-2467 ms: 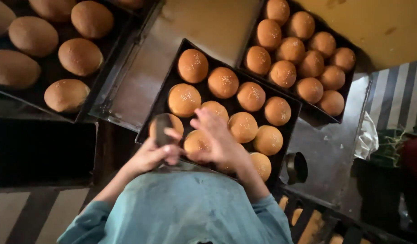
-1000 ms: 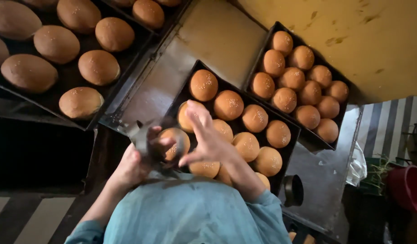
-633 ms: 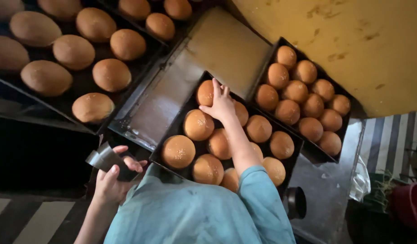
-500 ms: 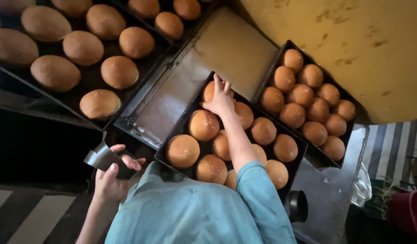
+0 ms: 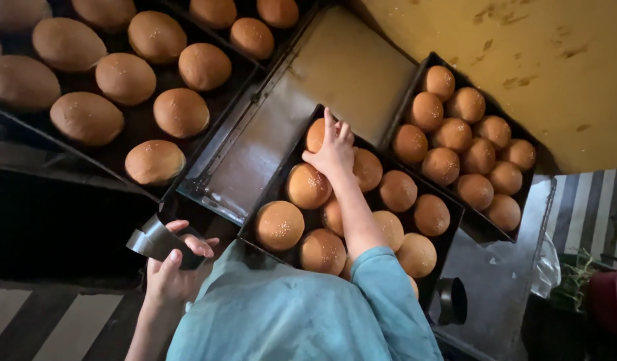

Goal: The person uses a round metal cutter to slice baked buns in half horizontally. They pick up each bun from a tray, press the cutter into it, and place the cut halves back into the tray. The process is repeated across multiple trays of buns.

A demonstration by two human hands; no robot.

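Note:
My right hand (image 5: 332, 148) reaches forward over a dark baking tray (image 5: 275, 182) full of golden sesame buns and rests its fingers on the bun (image 5: 316, 132) at the tray's far corner. Beside it sits another bun (image 5: 308, 186). My left hand (image 5: 171, 269) hangs low at the tray's left, off the counter edge, closed around a small shiny metal cup (image 5: 152, 241). My blue-green sleeves fill the bottom of the view.
A second tray of small buns (image 5: 463, 144) stands at the right against a yellow wall. A tray of larger buns (image 5: 125, 77) lies at the upper left. A bare greasy tray (image 5: 308, 93) sits between them. A dark round cup (image 5: 450, 301) rests on the counter at the lower right.
My left hand pulled away from the tray with the metal cup, down and to the left. My right hand stretched forward from the near buns to the far corner bun.

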